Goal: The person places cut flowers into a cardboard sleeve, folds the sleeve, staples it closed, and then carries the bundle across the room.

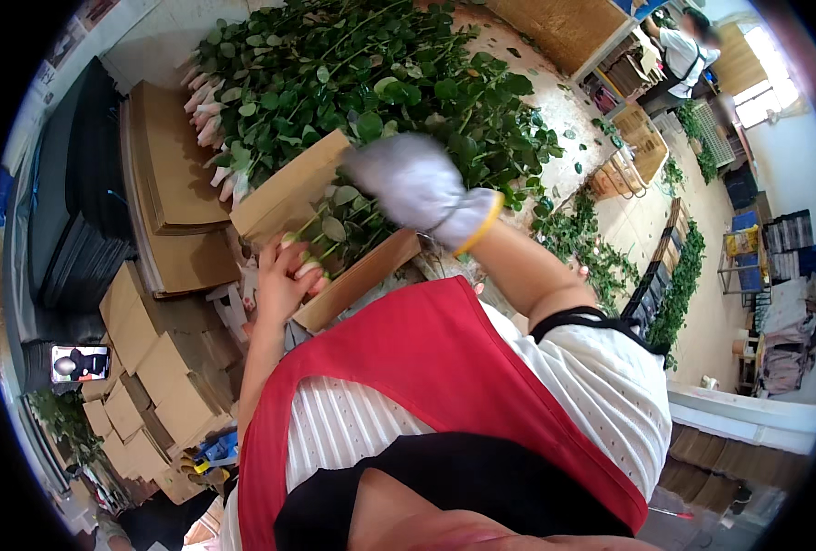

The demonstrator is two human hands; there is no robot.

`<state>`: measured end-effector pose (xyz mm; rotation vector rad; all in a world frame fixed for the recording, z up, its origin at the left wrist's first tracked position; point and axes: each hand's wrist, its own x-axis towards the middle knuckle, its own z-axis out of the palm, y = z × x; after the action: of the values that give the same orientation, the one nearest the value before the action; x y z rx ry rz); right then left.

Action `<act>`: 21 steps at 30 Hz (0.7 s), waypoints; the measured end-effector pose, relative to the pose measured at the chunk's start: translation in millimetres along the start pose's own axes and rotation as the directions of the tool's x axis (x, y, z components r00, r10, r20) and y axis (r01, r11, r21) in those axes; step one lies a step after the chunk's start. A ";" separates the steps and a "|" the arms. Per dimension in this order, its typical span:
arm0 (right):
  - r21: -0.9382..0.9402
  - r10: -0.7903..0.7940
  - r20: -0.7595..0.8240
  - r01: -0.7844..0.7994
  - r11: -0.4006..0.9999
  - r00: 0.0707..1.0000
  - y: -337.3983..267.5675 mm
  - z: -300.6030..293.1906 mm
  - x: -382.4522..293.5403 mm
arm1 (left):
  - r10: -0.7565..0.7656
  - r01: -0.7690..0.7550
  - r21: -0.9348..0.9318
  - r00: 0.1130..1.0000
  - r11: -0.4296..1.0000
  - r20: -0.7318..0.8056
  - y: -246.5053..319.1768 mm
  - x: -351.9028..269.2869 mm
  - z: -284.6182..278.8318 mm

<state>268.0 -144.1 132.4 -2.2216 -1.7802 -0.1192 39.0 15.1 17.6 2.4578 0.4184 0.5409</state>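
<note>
Bare, my left hand [280, 275] has its fingers around pale pink-green rose buds [310, 267], at the near left end of a folded cardboard sheet [359, 279]. Two brown sides of the sheet rise along the rose stems and leaves [344, 224] between them. My right hand [411, 180], in a white knit glove with a yellow cuff, is over the leafy stems by the sheet's far end. Motion blur hides its fingers. Beyond lies a large heap of leafy roses [353, 89], with pale pink heads [206, 113] pointing left.
Stacked cardboard sheets [180, 158] and dark sheets [91, 179] stand at the left. Below are cardboard pieces [167, 386] and a lit phone [80, 364]. A basket [621, 172] and leaf litter [580, 241] lie right. A person [683, 58] stands at the back.
</note>
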 end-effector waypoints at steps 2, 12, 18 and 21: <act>-0.214 0.219 -0.014 -0.217 0.953 0.976 27.3 -28.5 -34.9 | -0.021 0.018 -0.065 0.999 0.998 -0.038 -1.7 -4.1 9.5; -0.245 0.440 0.033 -0.419 0.874 0.897 27.8 -13.6 -118.2 | -0.144 0.125 -0.205 0.986 0.971 -0.079 -8.2 -16.7 19.1; 0.290 0.342 0.260 -0.410 0.865 0.903 76.6 44.1 -147.8 | -0.107 0.093 -0.146 0.990 0.985 -0.087 -5.2 -11.4 12.3; 0.790 0.579 0.369 -0.574 0.217 0.727 77.0 -23.0 -141.0 | -0.109 0.091 -0.188 0.990 0.978 -0.088 -2.8 -12.0 13.0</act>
<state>312.3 -298.1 106.6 -1.8136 -0.5219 0.7955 34.1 6.2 2.9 2.2276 0.5054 0.6303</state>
